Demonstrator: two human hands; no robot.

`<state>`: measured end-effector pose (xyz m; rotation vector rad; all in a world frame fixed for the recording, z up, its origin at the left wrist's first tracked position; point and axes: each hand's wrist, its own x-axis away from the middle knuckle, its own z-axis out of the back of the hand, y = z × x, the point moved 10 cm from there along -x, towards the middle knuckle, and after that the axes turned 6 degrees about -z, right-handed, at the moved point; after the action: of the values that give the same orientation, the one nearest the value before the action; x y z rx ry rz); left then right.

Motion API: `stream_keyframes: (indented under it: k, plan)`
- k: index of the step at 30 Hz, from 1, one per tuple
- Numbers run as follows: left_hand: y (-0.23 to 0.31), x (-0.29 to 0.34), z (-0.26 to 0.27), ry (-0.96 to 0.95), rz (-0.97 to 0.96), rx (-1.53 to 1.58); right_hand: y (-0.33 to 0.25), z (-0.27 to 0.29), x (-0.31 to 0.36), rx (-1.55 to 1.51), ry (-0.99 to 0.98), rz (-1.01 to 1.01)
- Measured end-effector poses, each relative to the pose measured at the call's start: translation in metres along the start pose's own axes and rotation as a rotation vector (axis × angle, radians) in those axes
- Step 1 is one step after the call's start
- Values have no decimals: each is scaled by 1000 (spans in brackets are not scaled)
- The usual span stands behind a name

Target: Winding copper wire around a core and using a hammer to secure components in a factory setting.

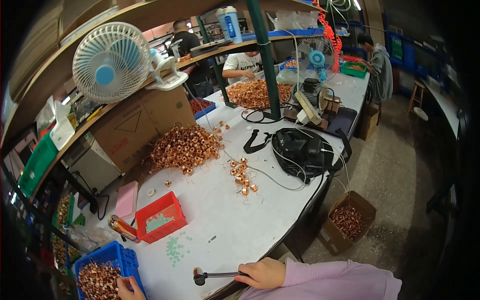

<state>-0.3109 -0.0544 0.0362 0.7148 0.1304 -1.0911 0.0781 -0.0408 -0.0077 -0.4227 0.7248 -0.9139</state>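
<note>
My right hand (264, 274) is closed round the handle of a small hammer-shaped tool (199, 276), whose dark shaft points left and ends in a black, round-faced head above the table's near edge. At the lower left, my left hand (131, 290) is at the side of a blue crate (131, 261) heaped with copper wire coils (97, 280). Its fingers are bent together among the coils; whether a coil is between them is hidden. Between the hands, small pale green squares (175, 250) lie scattered on the white table (220, 227). More fill part of a red bin (162, 227).
A drinks can (123, 227) leans beside the red bin. Coils form a large pile (185, 150) and a small group (242, 177). A black bag (302, 152) with cables lies at the right edge. A fan (111, 62) stands on the shelf. Other people work farther back.
</note>
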Motion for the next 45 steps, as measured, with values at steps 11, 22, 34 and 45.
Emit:
stream_keyframes:
  k: [11,22,34,45]
  plan:
    - [-65,-55,26,-6,96,-406,13,32,16,-79,139,-31]
    - [-85,-51,21,-152,233,-797,39,36,35,-112,197,-59]
    - [-131,-60,14,-120,286,-574,47,40,30,-114,121,-97]
    - [-84,-18,18,-88,368,-396,44,28,-6,-463,16,-183]
